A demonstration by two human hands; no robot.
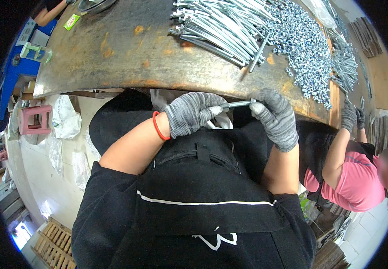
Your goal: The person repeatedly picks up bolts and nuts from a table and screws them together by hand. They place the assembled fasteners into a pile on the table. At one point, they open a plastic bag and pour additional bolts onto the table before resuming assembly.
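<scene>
Just in front of the table's near edge, my left hand [193, 113], in a grey striped glove, is closed round a long silver bolt [238, 104]. The bolt lies roughly level and points to the right. My right hand [275, 117], gloved alike, pinches its right end between thumb and fingers. Whether a nut sits at that end is mostly hidden by the fingertips. Beyond my hands, a pile of long bolts [227, 31] lies on the table, with one bolt [259, 54] apart at its right edge. Loose hex nuts [308, 54] are heaped beside the pile.
The worn metal table [113, 58] curves across the front. A co-worker in a pink shirt [353, 181] works at the right, near more bolts [344, 62]. On the left are a pink stool [36, 119], white bags [66, 119] and a clear container [36, 52].
</scene>
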